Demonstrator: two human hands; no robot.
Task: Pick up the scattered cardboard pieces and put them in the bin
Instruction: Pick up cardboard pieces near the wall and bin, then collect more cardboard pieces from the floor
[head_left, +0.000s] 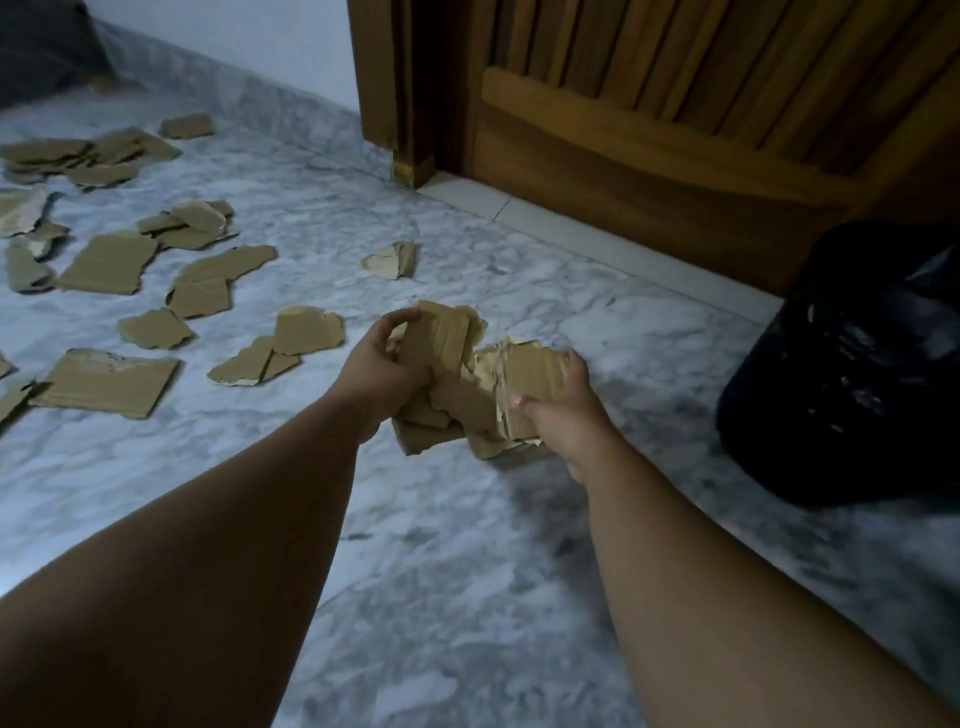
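Both hands are curled around one bundle of torn cardboard pieces (462, 384). They hold it above the marble floor (467, 545), to the left of the bin and not far from it. The left hand (379, 374) grips the left side of the bundle, and its fingers curl over the upper edge of a tall piece. The right hand (563, 410) clamps the right side. Its thumb lies on the front face and one fingertip shows over the top edge, while the other fingers are hidden behind the cardboard. The two hands are close together, with only the bundle between them. The bundle has several layers, and its edges are ragged and pale.

The bin (852, 374) is black and round, with a dark shiny bag inside, and it stands on the floor.

Well to the left of the bin many more pieces lie scattered, among them a large flat piece (106, 382). A small folded piece (393, 260) lies alone, closer to the bin. Behind the bin there is a wooden door (675, 104).
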